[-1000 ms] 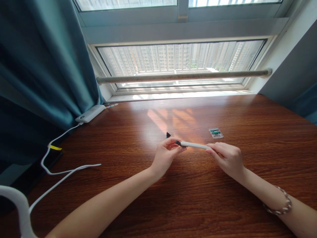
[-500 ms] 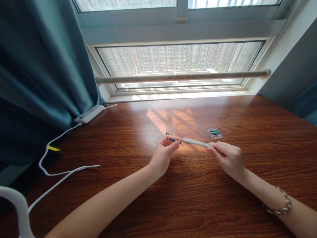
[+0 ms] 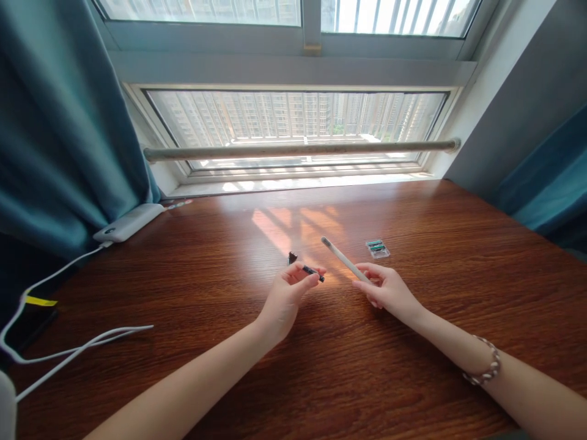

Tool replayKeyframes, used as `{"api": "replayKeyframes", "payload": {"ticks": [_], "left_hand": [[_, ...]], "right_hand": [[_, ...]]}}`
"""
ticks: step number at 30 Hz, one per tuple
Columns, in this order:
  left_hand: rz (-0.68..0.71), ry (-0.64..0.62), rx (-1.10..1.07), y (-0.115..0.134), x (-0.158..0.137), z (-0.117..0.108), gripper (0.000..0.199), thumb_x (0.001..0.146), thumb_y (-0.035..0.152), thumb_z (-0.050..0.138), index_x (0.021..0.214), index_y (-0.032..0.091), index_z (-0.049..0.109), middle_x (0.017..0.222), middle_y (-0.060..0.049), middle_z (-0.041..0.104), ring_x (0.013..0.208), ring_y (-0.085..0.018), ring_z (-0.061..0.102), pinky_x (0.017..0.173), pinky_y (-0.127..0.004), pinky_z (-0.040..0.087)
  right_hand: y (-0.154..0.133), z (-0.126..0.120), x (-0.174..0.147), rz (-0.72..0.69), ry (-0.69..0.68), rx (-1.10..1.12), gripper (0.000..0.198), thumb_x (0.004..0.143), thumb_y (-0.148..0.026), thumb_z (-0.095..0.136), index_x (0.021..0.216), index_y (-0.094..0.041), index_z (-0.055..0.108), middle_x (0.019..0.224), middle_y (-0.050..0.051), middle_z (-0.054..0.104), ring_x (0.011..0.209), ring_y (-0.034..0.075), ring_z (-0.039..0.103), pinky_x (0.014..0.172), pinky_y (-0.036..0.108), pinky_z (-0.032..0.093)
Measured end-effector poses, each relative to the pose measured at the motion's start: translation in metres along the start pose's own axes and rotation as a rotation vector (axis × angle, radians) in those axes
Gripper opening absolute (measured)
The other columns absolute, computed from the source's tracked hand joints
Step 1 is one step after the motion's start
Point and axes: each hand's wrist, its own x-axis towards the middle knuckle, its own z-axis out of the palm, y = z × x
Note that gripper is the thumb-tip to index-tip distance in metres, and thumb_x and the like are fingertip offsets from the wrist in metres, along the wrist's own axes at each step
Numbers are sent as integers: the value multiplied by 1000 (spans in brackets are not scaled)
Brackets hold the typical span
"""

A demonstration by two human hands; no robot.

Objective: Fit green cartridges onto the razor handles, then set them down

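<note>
My right hand (image 3: 385,288) is closed around the lower part of a white toothbrush (image 3: 342,260) with dark bristles. The brush tilts up and to the left, its bristled end away from me. Between the thumb and fingers of my left hand (image 3: 287,296) is a small black piece (image 3: 312,272), narrow and bar-shaped; its exact kind is too small to make out. Just behind those fingers shows another dark part (image 3: 292,258); whether I hold it too I cannot tell. The toothbrush and the black piece are apart.
Beyond my right hand, a clear plastic case (image 3: 378,248) with green and black strips lies on the wooden table (image 3: 440,244). At the left are a white power bank (image 3: 129,222), a white cable (image 3: 87,348) and a yellow tag (image 3: 41,301). A window bar (image 3: 302,148) crosses behind.
The toothbrush has pulled back from the black piece and turned, from nearly level with bristles down to slanting upward with bristles showing. The whole view has shifted somewhat to the right.
</note>
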Motion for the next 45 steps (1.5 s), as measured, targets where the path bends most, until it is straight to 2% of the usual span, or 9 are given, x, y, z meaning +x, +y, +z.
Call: {"api": "replayKeyframes", "payload": {"ticks": [5,8,11,15,19,22,29,37,45], "left_hand": [[-31,-107,128,-8,-8,4,11,66,22,68,74,16,65,81,-4,68,76,-13,58,76,-24,42],[-29,-173,186,-10,-11,6,10,67,23,68,72,15,64,77,-4,67,75,-15,59,75,-25,42],[-35,-192,252,-11,-13,8,12,65,24,69,71,15,65,75,-4,66,74,-16,59,72,-25,43],[-66,-155,264,-13,-14,8,15,64,26,70,75,16,68,75,-3,66,71,-15,58,69,-24,44],[-83,-171,237,-17,-14,6,18,65,28,68,80,17,69,74,-2,67,67,-14,58,66,-24,46],[-70,-195,241,-19,-14,6,18,66,28,68,81,17,69,73,-2,67,66,-13,58,66,-23,46],[-55,-217,259,-22,-17,6,19,66,29,68,81,18,69,75,-2,67,68,-13,58,66,-23,46],[-33,-229,269,-23,-17,5,18,67,28,67,82,18,69,71,-1,65,64,-11,56,62,-21,43],[40,-193,315,-10,-14,4,17,69,25,64,80,14,69,59,-1,62,57,-10,53,61,-22,43]], "right_hand": [[-1,-2,-2,-153,87,-263,36,81,-33,48,115,-22,52,56,-4,54,41,10,50,42,21,41],[-1,-8,-1,-311,163,-595,31,83,-26,44,112,-24,55,77,3,66,66,16,60,63,27,46],[4,-13,4,-366,202,-819,30,84,-20,42,110,-21,56,92,6,65,84,20,59,75,31,45],[10,-17,9,-329,250,-1026,28,83,-16,40,107,-18,56,87,7,61,78,18,58,69,26,44],[12,-16,10,-179,316,-1305,26,84,-19,40,104,-16,56,87,7,53,65,13,55,58,23,40],[11,-10,8,-115,329,-1463,23,85,-19,38,98,-13,57,88,9,51,69,15,54,59,24,38],[11,2,3,-97,357,-1527,26,87,-15,32,92,-12,57,89,12,52,80,21,53,60,27,38],[11,-10,7,-45,377,-1516,31,86,-23,37,116,-24,49,86,6,53,64,15,57,50,24,35],[12,-25,15,-2,415,-1498,30,85,-26,41,112,-24,53,84,7,54,57,15,56,46,24,33]]}}
